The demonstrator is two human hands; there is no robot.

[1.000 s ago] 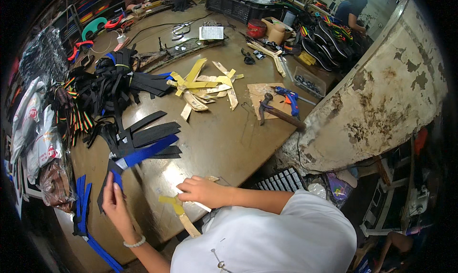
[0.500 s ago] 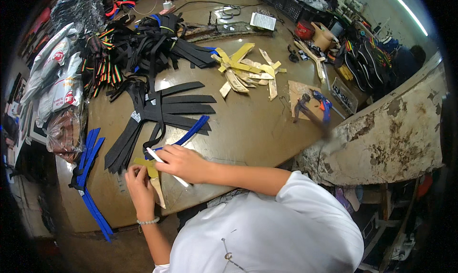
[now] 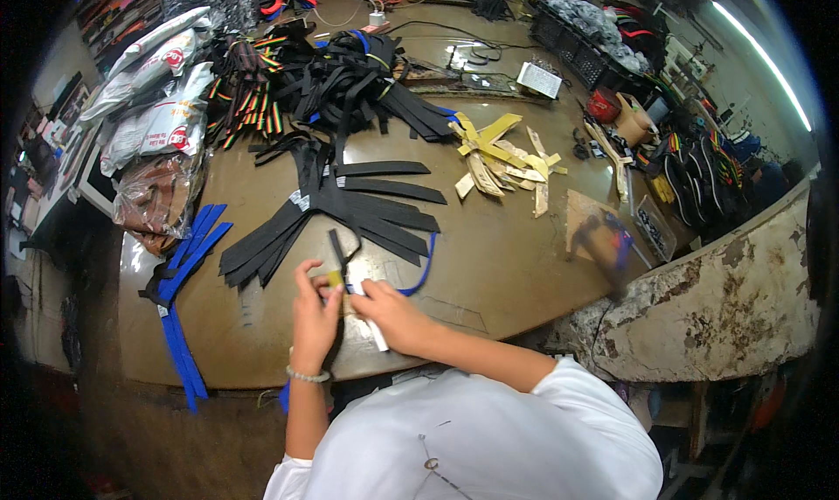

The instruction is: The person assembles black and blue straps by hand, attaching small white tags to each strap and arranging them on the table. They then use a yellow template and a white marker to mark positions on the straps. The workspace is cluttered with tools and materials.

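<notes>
My left hand (image 3: 313, 312) and my right hand (image 3: 384, 306) meet at the near edge of the brown table (image 3: 507, 264). Between them they pinch a small yellow piece (image 3: 336, 279) and a black strap (image 3: 337, 248) that runs up from my fingers. A white strip (image 3: 373, 332) pokes out under my right hand. A blue strap (image 3: 421, 273) curves away to the right of my hands. Just beyond them lies a fan of flat black straps (image 3: 350, 207).
Blue straps (image 3: 179, 277) hang over the table's left edge. Plastic-wrapped bundles (image 3: 153, 124) and a black strap heap (image 3: 350, 72) sit at the back left. Yellow strips (image 3: 507, 155) lie centre right, a tool on a board (image 3: 603, 233) further right. A worn curved counter (image 3: 717, 299) stands right.
The view has shifted and my hands have come closer together near the table edge. The blue strap I was handling now lies to the right, and a black strap is between my fingers.
</notes>
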